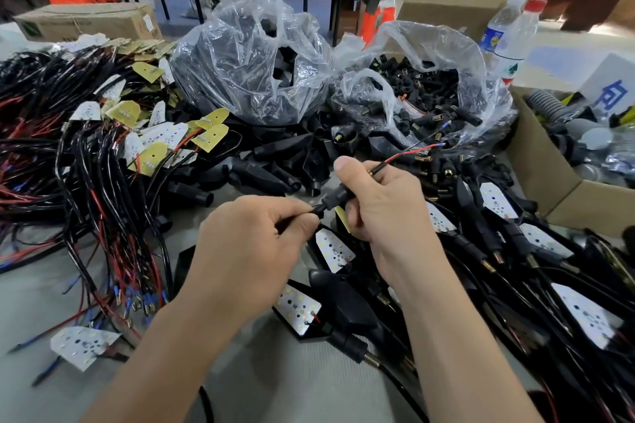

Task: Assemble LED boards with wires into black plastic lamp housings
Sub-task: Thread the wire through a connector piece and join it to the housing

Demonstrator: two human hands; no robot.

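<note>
Together, left hand and right hand pinch a black stem piece between them, wires trailing beyond the right

Left hand: back of hand up, fingers curled into a loose fist, thumb and forefinger pinched together at the right edge of the hand. Bare left forearm runs down to the lower left.

Right hand: raised slightly higher, just beside the left, fingers folded inward, thumb extended upward with its tip pressed forward. Bare right forearm runs down to the lower right.

Both hands closed in pinch grips, knuckles near each other, wrists well apart.
</note>
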